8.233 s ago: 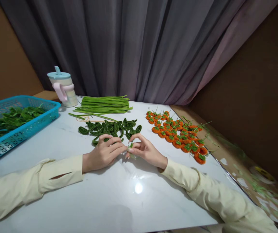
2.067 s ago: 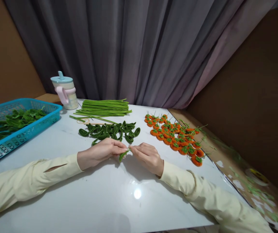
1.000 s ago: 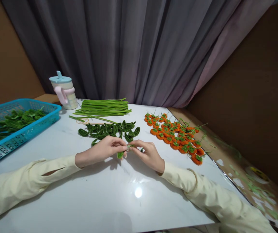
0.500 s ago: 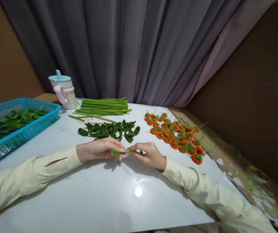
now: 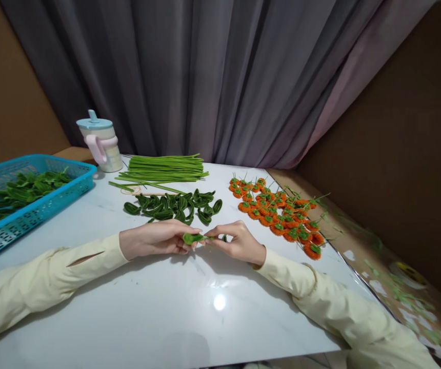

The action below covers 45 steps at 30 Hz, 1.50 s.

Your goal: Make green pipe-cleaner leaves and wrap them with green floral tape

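Note:
Between my hands is a small green pipe-cleaner leaf (image 5: 192, 238), held just above the white table. My left hand (image 5: 161, 237) pinches its broader part between thumb and fingers. Thumb and forefinger of my right hand (image 5: 238, 242) close on its thin right-hand end, fingertips nearly touching those of the left. Just beyond lies a pile of dark green looped pipe-cleaner leaves (image 5: 170, 206). Farther back is a bundle of straight light green pipe cleaners (image 5: 166, 169). Several orange fuzzy pieces with green tops and stems (image 5: 278, 210) sit in rows to the right.
A blue plastic basket (image 5: 36, 218) holding green leaves stands at the left. Behind it is a cup with a blue lid and pink handle (image 5: 103, 146). Green and white scraps (image 5: 408, 302) are strewn past the table's right edge. A grey curtain (image 5: 166, 77) hangs behind.
The green leaf between my hands has turned slightly and shows more of its broad part. Both hands have shifted only a little.

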Available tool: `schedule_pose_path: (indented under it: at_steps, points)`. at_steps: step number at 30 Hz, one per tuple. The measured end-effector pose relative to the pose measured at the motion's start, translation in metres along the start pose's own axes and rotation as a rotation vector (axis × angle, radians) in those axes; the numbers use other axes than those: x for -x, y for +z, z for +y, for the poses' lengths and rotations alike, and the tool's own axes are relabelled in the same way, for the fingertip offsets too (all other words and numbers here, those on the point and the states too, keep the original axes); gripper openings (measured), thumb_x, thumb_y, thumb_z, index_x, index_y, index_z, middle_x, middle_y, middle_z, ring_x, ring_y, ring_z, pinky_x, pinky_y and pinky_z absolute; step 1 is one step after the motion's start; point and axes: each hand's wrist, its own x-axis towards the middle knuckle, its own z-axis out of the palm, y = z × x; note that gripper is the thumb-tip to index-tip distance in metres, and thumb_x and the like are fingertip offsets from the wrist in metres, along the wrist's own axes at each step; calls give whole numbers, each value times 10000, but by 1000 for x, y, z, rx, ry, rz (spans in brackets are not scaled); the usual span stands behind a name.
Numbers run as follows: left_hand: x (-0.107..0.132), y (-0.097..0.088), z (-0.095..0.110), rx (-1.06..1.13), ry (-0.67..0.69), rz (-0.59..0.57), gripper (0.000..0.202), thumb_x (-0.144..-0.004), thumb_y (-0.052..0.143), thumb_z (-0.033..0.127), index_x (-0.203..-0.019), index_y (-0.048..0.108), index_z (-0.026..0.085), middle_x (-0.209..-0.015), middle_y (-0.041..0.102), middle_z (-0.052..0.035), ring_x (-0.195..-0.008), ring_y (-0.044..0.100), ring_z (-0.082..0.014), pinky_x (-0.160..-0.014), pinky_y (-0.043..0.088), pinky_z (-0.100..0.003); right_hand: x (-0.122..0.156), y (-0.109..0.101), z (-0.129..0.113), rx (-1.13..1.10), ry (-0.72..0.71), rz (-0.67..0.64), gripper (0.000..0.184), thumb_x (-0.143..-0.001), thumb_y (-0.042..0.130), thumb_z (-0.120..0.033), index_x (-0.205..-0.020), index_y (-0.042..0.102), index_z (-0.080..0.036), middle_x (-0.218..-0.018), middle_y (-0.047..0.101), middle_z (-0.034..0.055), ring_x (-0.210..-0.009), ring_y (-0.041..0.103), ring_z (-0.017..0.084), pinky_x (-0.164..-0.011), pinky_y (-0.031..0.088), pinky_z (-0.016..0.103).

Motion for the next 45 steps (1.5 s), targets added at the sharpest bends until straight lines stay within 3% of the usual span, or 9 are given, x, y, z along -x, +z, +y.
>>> schedule_pose_path:
  at_steps: [5, 9, 11, 13, 18, 25, 30, 41, 45]
  points:
    - [3, -6, 3, -206, 70, 36, 391, -800, 519, 502, -773, 627, 127, -715, 609, -58, -620, 534, -141, -624, 437, -266, -3, 1, -4, -232, 218, -43, 164, -769, 647, -283, -715, 675, -130, -618, 662, 47, -528, 607, 130, -515, 462, 195]
    - [17, -4, 11, -916, 679, 380, 407, -866, 406, 510, -954, 597, 162, -972, 635, -85, -912, 564, -220, -830, 394, -361, -5, 3, -4, -696, 527, -62, 262, -653, 756, -321, -609, 603, -113, -598, 649, 57, -489, 609, 162, -515, 491, 252]
    - [23, -1, 10, -1339, 951, 404, 340, -837, 507, 471, -998, 590, 183, -1062, 622, -82, -1041, 508, -251, -927, 294, -404, -7, 3, -4, -820, 591, -61, 281, -612, 784, -297, -577, 578, -108, -590, 645, 63, -480, 610, 173, -515, 495, 267]
    - [24, 1, 5, -1612, 1061, 374, 252, -854, 526, 392, -977, 590, 182, -1023, 640, -75, -1078, 482, -261, -944, 231, -425, -8, 3, -4, -894, 620, -85, 279, -595, 793, -276, -575, 574, -103, -588, 646, 68, -477, 611, 181, -524, 503, 283]
    - [16, 0, -5, -1649, 955, 211, 200, -931, 369, 202, -903, 565, 172, -859, 632, -36, -971, 505, -197, -884, 259, -370, -8, 0, -6, -930, 611, -168, 264, -610, 783, -276, -627, 594, -92, -615, 654, 74, -500, 619, 179, -559, 520, 298]
    - [21, 1, 0, -1432, 696, 22, 223, -945, 336, 258, -986, 542, 186, -865, 575, -19, -834, 455, -156, -833, 288, -303, -6, -4, -2, -921, 542, -279, 276, -677, 749, -299, -743, 630, -59, -673, 663, 94, -508, 614, 161, -555, 518, 286]
    - [21, 4, 1, -1374, 657, 19, 257, -952, 299, 268, -954, 538, 171, -858, 558, -21, -797, 438, -147, -811, 295, -286, -5, -4, 1, -942, 514, -283, 275, -697, 742, -287, -790, 635, -52, -683, 663, 96, -525, 621, 165, -544, 514, 274]
    - [18, 3, -2, -1296, 780, 93, 276, -937, 305, 263, -859, 549, 160, -795, 571, -22, -719, 476, -134, -751, 324, -270, -6, -1, 0, -1039, 529, -264, 312, -693, 749, -338, -778, 614, -70, -673, 656, 82, -556, 631, 167, -578, 531, 284]
    - [22, 7, 3, -1111, 644, 92, 293, -918, 335, 309, -826, 571, 160, -746, 568, -11, -672, 477, -122, -644, 353, -225, -5, -2, -2, -923, 461, -231, 305, -711, 731, -356, -799, 624, -84, -690, 661, 71, -554, 633, 162, -576, 531, 275]
